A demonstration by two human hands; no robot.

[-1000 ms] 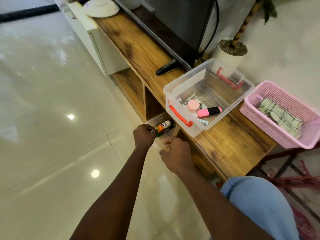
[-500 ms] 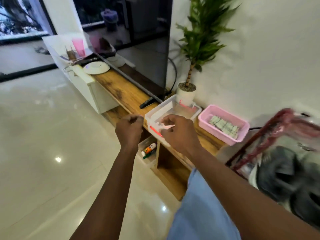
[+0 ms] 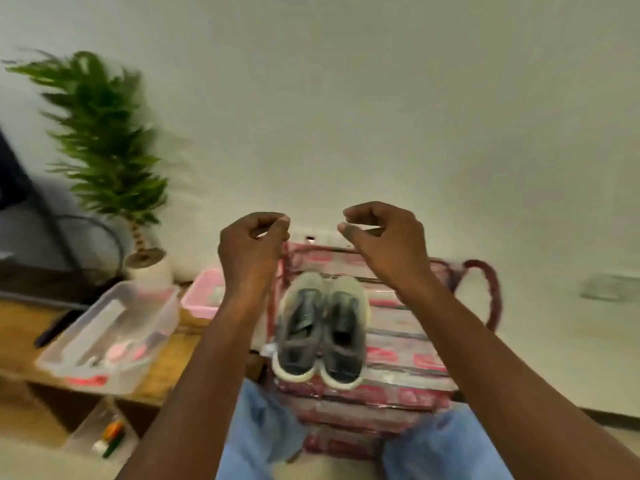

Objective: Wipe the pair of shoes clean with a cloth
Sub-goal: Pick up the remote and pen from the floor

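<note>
A pair of grey sneakers with white soles (image 3: 322,334) stands side by side, toes pointing away from me, on a red seat wrapped in clear plastic (image 3: 401,362). My left hand (image 3: 252,247) hovers above and left of the toes. My right hand (image 3: 381,237) hovers above and right of them. Both hands have fingers curled against the thumb, and I see nothing in either. A pale blurred patch, likely the cloth (image 3: 216,292), lies in the pink basket (image 3: 199,299) left of the shoes.
A clear plastic box with a red handle (image 3: 114,334) sits on the wooden shelf (image 3: 176,362) at left, with a potted plant (image 3: 107,140) behind it. A small clear bin (image 3: 107,434) stands on the floor. My blue-clad knees (image 3: 263,427) flank the seat.
The view has swung right from the wooden shelf to the shoes. Both hands have left the clear box and now hang raised over the sneakers.
</note>
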